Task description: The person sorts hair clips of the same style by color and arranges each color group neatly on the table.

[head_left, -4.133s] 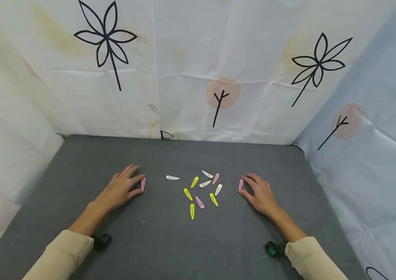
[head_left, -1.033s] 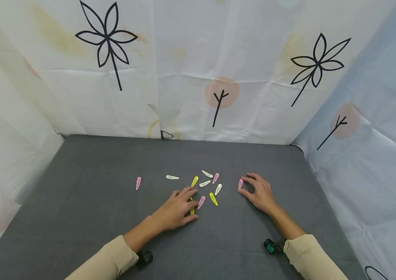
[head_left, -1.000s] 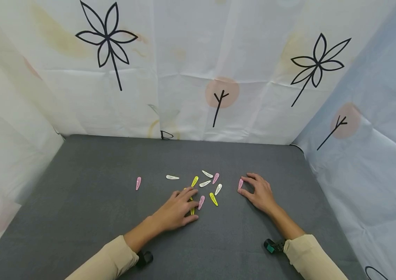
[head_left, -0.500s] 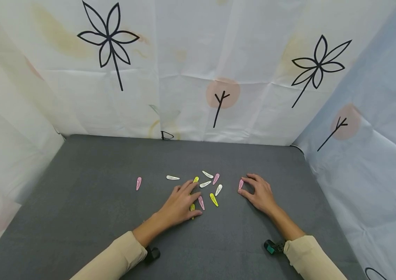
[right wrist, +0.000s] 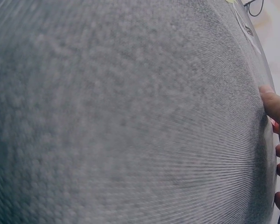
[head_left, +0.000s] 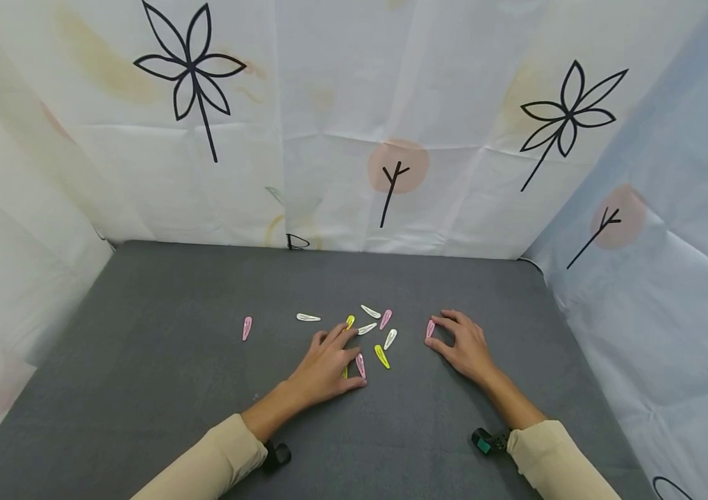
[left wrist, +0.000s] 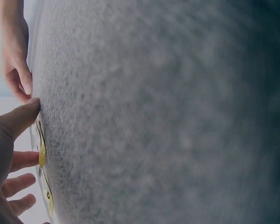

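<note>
Small snap hair clips lie on a dark grey table. My left hand (head_left: 322, 364) is over the middle group, its thumb and a finger at the two ends of a pink hair clip (head_left: 361, 366). Beneath or beside its fingers show a yellow clip (head_left: 350, 321) and another yellow clip (head_left: 344, 373), both partly covered. To the right, my right hand (head_left: 467, 348) pinches a second pink hair clip (head_left: 431, 328) lengthwise between thumb and finger. In the left wrist view, a yellow clip (left wrist: 42, 156) sits by the left fingers. The right wrist view shows the right thumb (right wrist: 270, 100).
A lone pink clip (head_left: 247, 328) lies at the left, with a white clip (head_left: 308, 317) right of it. Several white clips, a pink clip (head_left: 385, 319) and a yellow clip (head_left: 381, 356) lie between the hands. Printed fabric walls (head_left: 328, 83) border the table (head_left: 172, 292).
My left hand has let go of the left pink clip and moved right to the middle. Another pink clip there has turned and shifted slightly under its fingers. The right hand stays in place.
</note>
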{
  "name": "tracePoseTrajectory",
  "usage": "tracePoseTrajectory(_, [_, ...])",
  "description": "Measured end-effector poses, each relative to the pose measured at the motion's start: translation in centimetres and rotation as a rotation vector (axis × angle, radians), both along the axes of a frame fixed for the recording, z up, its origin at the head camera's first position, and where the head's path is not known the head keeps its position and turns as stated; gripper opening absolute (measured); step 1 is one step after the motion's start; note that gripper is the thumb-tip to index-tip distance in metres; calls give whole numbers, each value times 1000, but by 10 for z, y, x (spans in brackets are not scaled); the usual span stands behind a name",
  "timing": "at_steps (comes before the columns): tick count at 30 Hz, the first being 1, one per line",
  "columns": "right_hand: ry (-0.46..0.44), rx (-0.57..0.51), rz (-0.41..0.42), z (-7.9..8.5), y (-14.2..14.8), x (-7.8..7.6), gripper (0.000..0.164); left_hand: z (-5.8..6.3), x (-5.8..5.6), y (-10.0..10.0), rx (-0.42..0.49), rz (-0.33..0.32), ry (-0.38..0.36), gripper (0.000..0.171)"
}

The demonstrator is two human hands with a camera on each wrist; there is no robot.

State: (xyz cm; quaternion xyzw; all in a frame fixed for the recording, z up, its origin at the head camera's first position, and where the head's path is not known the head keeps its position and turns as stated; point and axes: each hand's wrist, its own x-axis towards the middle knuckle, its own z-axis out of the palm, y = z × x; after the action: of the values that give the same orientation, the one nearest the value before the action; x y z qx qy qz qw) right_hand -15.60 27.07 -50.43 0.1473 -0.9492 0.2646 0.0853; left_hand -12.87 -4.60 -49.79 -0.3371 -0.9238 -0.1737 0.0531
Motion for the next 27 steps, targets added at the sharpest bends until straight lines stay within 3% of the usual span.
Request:
tracePoseTrajectory(13, [-9, 9, -2, 3, -3, 0, 53, 4, 0, -7, 91, -14, 0, 47])
tracePoseTrajectory(20, [18, 0, -8, 1, -3, 2, 52, 14, -5, -41, 145, 21, 43, 47])
tracePoseTrajectory(27, [19, 13, -16, 1, -2, 2, 52, 18, -17, -82, 145, 72, 20, 51])
